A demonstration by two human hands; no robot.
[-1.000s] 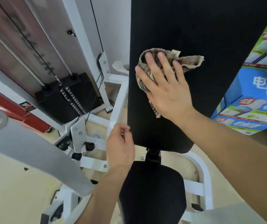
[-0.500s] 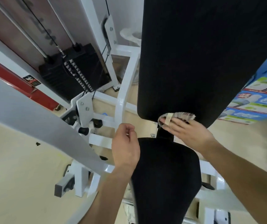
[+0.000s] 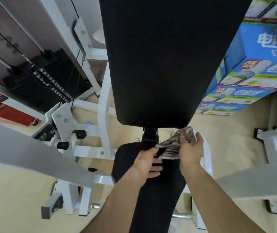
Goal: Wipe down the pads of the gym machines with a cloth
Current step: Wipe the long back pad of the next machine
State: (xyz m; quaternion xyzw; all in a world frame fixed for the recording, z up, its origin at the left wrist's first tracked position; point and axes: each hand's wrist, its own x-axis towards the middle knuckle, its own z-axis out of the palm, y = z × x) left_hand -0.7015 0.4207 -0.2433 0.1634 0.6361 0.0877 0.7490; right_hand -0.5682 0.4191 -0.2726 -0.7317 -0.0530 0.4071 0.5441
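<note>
Flanked by a black weight stack [image 3: 47, 81] at left and stacked printed boxes [image 3: 252, 73] at right, a striped cloth [image 3: 173, 145] stretches crosswise above the seat pad [image 3: 159, 190], just below the back pad [image 3: 164, 56]. The right hand [image 3: 191, 148] clutches its higher end; the left hand [image 3: 147, 163] meets the lower end with its thumb, grip unclear.

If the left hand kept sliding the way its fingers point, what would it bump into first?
Probably the striped brown-and-white cloth gripped by the right hand. The left hand points at it over the black seat pad, though depth is unclear.
</note>
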